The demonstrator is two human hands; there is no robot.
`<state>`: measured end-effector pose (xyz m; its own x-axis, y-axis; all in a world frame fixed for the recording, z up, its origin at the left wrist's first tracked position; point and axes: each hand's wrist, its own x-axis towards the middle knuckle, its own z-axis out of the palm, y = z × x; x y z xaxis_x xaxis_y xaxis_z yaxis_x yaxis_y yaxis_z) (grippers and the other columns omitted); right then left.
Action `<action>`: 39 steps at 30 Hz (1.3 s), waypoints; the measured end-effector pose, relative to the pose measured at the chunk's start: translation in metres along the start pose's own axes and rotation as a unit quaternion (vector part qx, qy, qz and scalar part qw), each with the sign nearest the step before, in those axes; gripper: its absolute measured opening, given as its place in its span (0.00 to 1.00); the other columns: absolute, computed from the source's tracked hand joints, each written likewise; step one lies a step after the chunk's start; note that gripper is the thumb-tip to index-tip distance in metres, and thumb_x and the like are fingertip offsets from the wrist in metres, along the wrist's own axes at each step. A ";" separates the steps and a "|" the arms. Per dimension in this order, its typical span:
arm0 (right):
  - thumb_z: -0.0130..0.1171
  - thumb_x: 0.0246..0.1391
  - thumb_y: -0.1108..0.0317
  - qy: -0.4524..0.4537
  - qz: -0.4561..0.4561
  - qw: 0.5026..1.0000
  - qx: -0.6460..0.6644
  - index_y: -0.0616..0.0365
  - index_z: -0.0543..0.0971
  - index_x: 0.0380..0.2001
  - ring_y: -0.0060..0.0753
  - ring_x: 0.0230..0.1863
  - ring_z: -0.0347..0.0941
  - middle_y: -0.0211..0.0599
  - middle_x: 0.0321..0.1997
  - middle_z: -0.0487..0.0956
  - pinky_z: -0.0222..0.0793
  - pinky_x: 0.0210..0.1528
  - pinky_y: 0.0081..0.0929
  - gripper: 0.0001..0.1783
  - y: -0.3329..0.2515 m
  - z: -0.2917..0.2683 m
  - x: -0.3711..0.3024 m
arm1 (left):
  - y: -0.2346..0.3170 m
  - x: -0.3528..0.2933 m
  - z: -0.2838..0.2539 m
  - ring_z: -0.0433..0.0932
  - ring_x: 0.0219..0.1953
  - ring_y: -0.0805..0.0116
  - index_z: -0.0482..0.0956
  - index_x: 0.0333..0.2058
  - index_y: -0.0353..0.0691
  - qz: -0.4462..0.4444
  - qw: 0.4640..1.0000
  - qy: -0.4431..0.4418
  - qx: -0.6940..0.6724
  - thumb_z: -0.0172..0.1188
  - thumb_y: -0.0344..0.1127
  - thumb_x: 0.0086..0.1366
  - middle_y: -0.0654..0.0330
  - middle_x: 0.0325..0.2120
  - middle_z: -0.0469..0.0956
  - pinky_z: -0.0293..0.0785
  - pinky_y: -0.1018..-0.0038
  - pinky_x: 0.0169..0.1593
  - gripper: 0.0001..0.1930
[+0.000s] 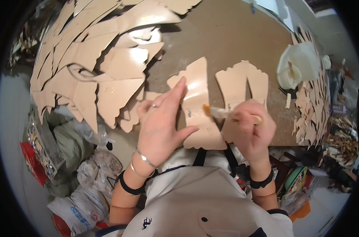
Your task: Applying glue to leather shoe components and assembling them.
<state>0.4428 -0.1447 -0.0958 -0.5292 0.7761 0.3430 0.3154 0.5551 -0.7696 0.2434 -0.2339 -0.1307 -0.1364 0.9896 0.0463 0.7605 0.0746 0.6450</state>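
A tan leather-like piece with scalloped ends (196, 87) lies in front of me on the brown table, its upper part glossy. My left hand (161, 114) rests along its left edge, fingers stretched out and thumb on its lower part. In my right hand (253, 126) is a small brush (219, 112) with a pale handle. Its orange-brown bristles touch the piece near the middle of its right edge. Beyond the brush lie two similar pieces, a left one (232, 85) and a right one (259, 85), partly hidden by my right hand.
Many tan cut pieces (120, 87) overlap in a heap at the left. A white container (288, 77) with a stick in it stands at the right, beside more stacked pieces (311, 106). Plastic bags (85, 205) lie below the table at the left.
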 end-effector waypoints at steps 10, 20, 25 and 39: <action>0.54 0.63 0.74 0.283 0.052 0.926 -0.243 0.65 0.77 0.34 0.42 0.34 0.75 0.43 0.33 0.78 0.70 0.38 0.31 0.06 0.081 -0.126 0.013 | 0.013 -0.007 0.010 0.75 0.56 0.63 0.53 0.72 0.41 -0.012 0.999 -0.029 0.036 0.79 0.53 0.38 0.60 0.58 0.78 0.56 0.62 0.61 0.64; 0.61 0.56 0.73 0.202 0.287 0.890 -0.292 0.64 0.81 0.47 0.33 0.36 0.75 0.39 0.37 0.77 0.72 0.40 0.30 0.15 0.140 -0.195 -0.064 | 0.028 0.000 0.016 0.73 0.58 0.59 0.54 0.71 0.40 -0.017 0.999 -0.009 0.038 0.83 0.44 0.35 0.57 0.55 0.77 0.55 0.61 0.63 0.64; 0.59 0.55 0.76 0.207 0.232 0.889 -0.336 0.62 0.81 0.45 0.42 0.36 0.78 0.44 0.40 0.78 0.74 0.41 0.33 0.13 0.160 -0.206 -0.059 | 0.030 0.003 0.013 0.71 0.56 0.57 0.54 0.71 0.39 0.013 0.997 -0.028 0.070 0.81 0.47 0.38 0.58 0.54 0.76 0.54 0.60 0.61 0.63; 0.69 0.50 0.75 0.213 0.402 0.886 0.092 0.60 0.79 0.35 0.10 0.28 0.67 0.25 0.32 0.76 0.61 0.27 0.13 0.10 0.129 -0.212 -0.077 | 0.026 -0.009 0.011 0.72 0.59 0.51 0.60 0.69 0.40 0.010 0.999 -0.026 0.017 0.78 0.34 0.45 0.51 0.56 0.74 0.65 0.61 0.62 0.52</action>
<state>0.6913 -0.0694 -0.1068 0.1662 0.9624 -0.2147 0.3005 -0.2568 -0.9186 0.2711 -0.2394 -0.1224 -0.0883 0.9959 0.0197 0.7836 0.0572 0.6186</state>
